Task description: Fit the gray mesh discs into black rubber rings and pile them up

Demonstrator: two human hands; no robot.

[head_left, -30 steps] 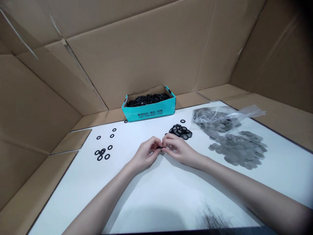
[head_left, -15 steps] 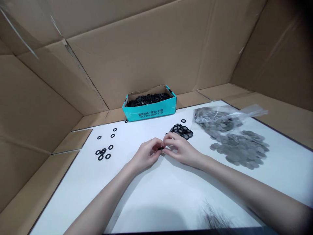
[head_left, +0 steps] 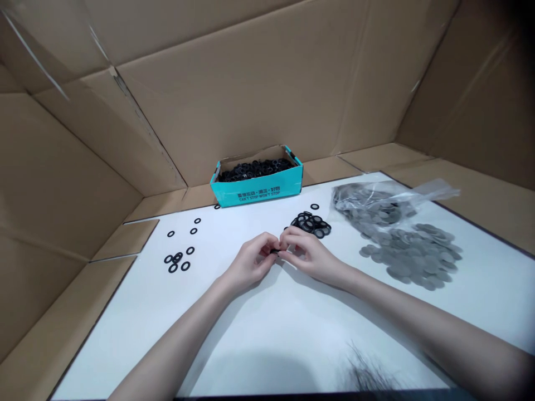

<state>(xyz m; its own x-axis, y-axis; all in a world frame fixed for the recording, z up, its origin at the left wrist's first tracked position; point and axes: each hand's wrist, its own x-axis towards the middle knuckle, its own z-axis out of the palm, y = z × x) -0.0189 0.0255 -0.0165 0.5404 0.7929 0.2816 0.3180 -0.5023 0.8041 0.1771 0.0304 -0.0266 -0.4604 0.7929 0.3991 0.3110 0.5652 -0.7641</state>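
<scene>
My left hand (head_left: 254, 257) and my right hand (head_left: 304, 250) meet over the middle of the white table. Between their fingertips they pinch a small black ring (head_left: 275, 251), seen nearly edge-on and partly covered by the fingers. Whether a grey disc sits in that ring I cannot tell. Just beyond my right hand lies a pile of black rings with grey discs in them (head_left: 311, 224). Loose black rings (head_left: 185, 266) are scattered to the left of my left hand. A heap of thin grey discs (head_left: 418, 256) spreads out on the right.
A turquoise box (head_left: 259, 192) full of black rings stands at the back edge. A clear plastic bag (head_left: 422, 195) holding grey discs lies behind the loose heap. One ring (head_left: 315, 206) rests apart near the box. Cardboard walls (head_left: 251, 100) enclose the table (head_left: 251, 356).
Both hands stay together at almost the same spot, with a slight shift of the fingers around the black ring. The whole view has moved very slightly.
</scene>
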